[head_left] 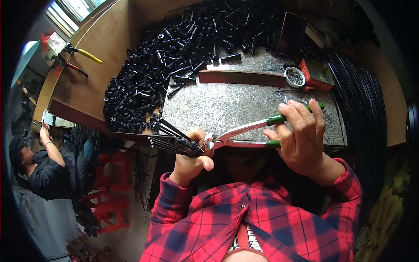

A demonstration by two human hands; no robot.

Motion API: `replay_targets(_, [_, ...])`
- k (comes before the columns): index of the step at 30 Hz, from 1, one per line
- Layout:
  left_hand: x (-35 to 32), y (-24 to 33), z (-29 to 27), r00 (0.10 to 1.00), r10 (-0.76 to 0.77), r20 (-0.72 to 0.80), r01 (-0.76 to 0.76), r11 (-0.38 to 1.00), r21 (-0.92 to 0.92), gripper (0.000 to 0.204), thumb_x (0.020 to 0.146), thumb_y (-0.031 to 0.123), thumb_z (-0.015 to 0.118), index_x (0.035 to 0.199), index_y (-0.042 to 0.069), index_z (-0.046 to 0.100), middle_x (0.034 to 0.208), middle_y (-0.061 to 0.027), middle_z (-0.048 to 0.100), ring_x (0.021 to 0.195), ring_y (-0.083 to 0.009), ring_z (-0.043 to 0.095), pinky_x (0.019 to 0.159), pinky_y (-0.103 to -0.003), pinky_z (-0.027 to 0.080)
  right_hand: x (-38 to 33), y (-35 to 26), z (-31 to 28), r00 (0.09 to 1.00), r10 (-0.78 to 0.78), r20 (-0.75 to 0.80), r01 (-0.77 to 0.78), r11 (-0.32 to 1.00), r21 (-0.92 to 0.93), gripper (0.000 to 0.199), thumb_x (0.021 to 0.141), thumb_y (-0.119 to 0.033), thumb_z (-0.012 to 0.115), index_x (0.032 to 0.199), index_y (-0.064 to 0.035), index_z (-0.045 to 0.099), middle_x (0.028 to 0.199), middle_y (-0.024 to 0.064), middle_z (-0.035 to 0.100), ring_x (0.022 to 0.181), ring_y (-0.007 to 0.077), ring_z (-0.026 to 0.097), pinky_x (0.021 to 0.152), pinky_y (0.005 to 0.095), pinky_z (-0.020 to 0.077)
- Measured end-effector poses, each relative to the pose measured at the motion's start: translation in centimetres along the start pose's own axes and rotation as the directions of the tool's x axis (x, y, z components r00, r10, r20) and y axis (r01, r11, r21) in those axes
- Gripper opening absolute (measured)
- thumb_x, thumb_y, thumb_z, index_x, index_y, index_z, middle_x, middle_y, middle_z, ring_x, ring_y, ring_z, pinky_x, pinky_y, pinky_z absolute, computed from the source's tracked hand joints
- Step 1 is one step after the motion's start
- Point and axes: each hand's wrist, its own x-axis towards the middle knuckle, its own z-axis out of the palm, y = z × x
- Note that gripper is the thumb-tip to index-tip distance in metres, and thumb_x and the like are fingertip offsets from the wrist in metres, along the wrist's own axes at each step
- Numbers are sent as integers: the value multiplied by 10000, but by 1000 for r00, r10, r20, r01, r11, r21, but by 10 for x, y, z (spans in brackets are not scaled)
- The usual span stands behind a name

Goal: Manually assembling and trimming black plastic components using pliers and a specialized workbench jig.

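Note:
My left hand (187, 168) is closed around a bundle of thin black rods (168, 140) that fan out to the left from a black hub, much like umbrella ribs. In my right hand (303, 142) are end-cutting pliers (244, 129) with green grips, their handles spread apart. The metal jaws meet the hub end of the bundle beside my left fingers. Whether the jaws pinch a wire there is too small to tell. Both hands are in front of the bench's near edge.
A large heap of black tubular parts (174, 56) covers the bench's left and back. On the speckled top (218, 102) lie a dark strip (242, 79), a white cup of small metal bits (294, 77) and a red box (315, 74). Long black rods (358, 83) lie right. Another person (48, 168) sits left.

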Motion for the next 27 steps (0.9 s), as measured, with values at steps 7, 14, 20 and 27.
replay_targets(7, [1,-5,2,999,-34,-22,33,999,-20,518,561,287,900,776,98,468,742,48,520,710,-57,548,631,-203,440,1,-1,-3,999,-37,-18,36,999,-23,246,816,-224,678,812,-49,506,1071,135,548,979,286,570,955,487,364])
replay_targets(14, [-1,-9,1,998,-29,-62,24,997,-68,508,577,262,897,792,82,473,755,29,527,754,-78,573,667,-213,449,-2,0,-9,998,-61,7,61,997,40,269,747,-194,716,750,-71,476,944,112,564,838,246,557,787,418,405])
replay_targets(20, [-10,-16,-7,982,160,-98,-148,981,123,624,490,488,830,792,77,470,746,34,437,664,-85,422,605,-235,354,-9,4,-14,959,17,283,-118,931,344,293,771,-227,692,684,-68,462,838,99,544,740,255,552,671,372,412])
replay_targets(27, [-9,-13,1,992,110,-69,-98,983,153,631,481,502,820,776,78,459,723,35,407,641,-80,394,568,-237,323,-8,5,-12,989,49,138,-80,970,228,282,780,-273,684,789,-35,533,1004,130,525,937,283,538,845,453,405])
